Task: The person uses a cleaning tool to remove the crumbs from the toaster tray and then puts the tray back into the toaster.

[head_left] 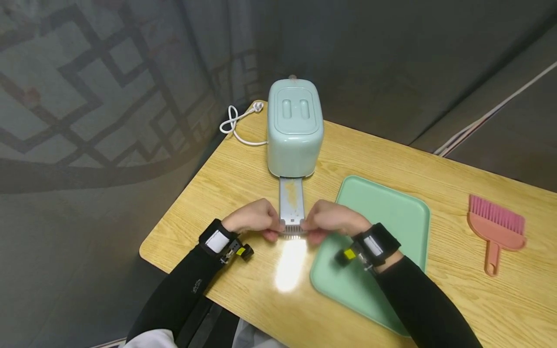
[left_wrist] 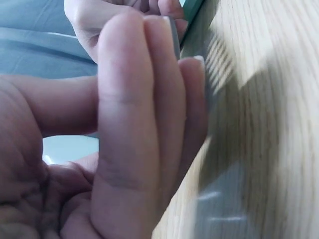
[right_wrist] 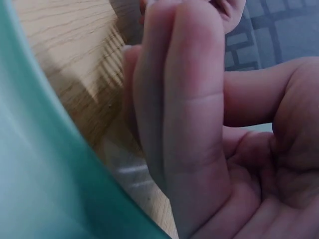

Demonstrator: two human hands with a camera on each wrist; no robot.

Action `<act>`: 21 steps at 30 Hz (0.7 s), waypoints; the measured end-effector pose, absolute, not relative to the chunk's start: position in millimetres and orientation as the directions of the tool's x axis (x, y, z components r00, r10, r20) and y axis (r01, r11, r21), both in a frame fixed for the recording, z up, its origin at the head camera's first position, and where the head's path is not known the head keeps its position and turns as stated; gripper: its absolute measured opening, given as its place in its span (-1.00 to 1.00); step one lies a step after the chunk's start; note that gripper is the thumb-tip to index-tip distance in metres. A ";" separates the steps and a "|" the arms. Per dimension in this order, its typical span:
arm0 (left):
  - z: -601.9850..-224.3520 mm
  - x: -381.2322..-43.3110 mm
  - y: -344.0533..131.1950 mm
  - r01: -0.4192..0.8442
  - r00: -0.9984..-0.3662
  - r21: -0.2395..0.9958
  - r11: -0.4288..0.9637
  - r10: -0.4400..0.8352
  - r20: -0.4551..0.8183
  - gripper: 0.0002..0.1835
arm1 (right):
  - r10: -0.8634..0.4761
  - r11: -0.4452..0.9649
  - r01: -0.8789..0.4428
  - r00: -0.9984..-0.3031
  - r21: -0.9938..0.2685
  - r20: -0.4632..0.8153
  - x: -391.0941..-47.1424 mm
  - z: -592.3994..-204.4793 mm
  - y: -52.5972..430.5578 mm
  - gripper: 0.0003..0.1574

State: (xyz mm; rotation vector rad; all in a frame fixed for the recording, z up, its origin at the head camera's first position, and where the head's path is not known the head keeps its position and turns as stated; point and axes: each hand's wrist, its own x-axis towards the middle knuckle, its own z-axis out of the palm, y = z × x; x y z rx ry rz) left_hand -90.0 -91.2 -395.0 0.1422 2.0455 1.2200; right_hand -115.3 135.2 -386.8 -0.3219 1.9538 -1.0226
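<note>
A pale blue-green toaster (head_left: 295, 154) stands upright at the back of the table. From its base, a narrow metal crumb tray (head_left: 285, 205) sticks out toward me, with yellowish crumbs (head_left: 292, 191) scattered along it. My left hand (head_left: 256, 216) pinches the tray's near left corner between thumb and bent fingers. At the near right corner, my right hand (head_left: 334, 220) pinches it the same way. In both wrist views the fingers of the left hand (left_wrist: 129, 109) and right hand (right_wrist: 192, 109) hide most of the tray. Its slotted end casts a comb-like shadow on the wood.
A green serving tray (head_left: 387, 203) lies under my right wrist. Farther right is a pink hand brush (head_left: 496, 229). The toaster's white cord (head_left: 248, 142) loops near the table's left edge, its plug behind. Grey curtains hang behind the wooden table (head_left: 209, 203).
</note>
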 end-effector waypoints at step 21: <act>-388.1 -89.8 -89.8 -0.201 -0.638 0.785 0.586 0.530 -0.559 -0.95 | -0.651 0.640 0.063 -0.484 -0.766 -0.584 -102.6 -381.6 138.6 -0.71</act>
